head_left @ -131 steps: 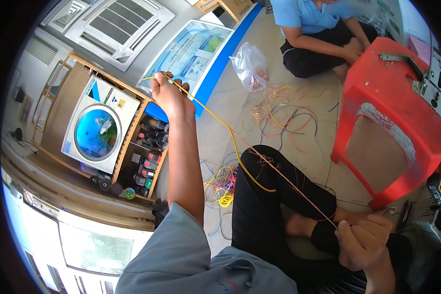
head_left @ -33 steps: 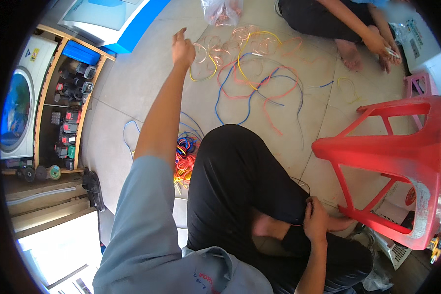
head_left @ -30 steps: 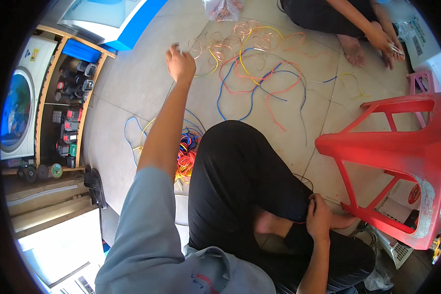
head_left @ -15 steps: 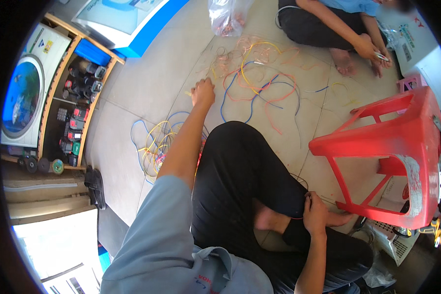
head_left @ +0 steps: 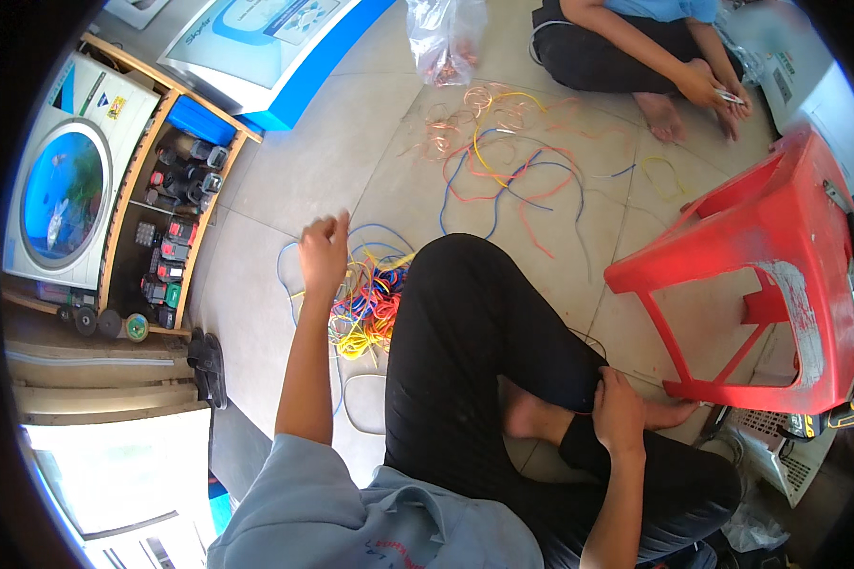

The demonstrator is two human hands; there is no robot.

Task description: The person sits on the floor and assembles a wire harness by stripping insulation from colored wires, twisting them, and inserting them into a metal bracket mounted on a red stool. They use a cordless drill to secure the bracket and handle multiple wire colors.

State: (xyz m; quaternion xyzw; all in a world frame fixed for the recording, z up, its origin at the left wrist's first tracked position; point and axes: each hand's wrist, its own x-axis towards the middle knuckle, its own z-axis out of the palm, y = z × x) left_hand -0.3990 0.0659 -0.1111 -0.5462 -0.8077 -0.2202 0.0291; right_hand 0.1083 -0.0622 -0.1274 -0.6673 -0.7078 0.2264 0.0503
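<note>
My left hand (head_left: 324, 251) is raised over the floor beside a tangled pile of wires (head_left: 370, 303) in yellow, red and blue. Its fingers are curled in, and I cannot make out what they hold, if anything. My right hand (head_left: 620, 412) rests low against my bent leg, fingers closed. A thin wire loop (head_left: 593, 343) shows just above it, but whatever is in the fingers is hidden. Farther out, loose blue, red and yellow wires (head_left: 512, 180) lie spread on the tiles, with bare copper strands (head_left: 441, 133) beyond them.
A red plastic stool (head_left: 731, 284) stands at my right. Across from me another person sits with a small tool (head_left: 729, 97) in hand. A clear plastic bag (head_left: 446, 43) stands at the back. Shelves with power-tool batteries (head_left: 171, 256) and a washing machine (head_left: 62, 199) line the left.
My left hand has come back toward me and leftward, away from the copper strands, uncovering the wire pile. The right hand stays against my leg. The view has shifted slightly.
</note>
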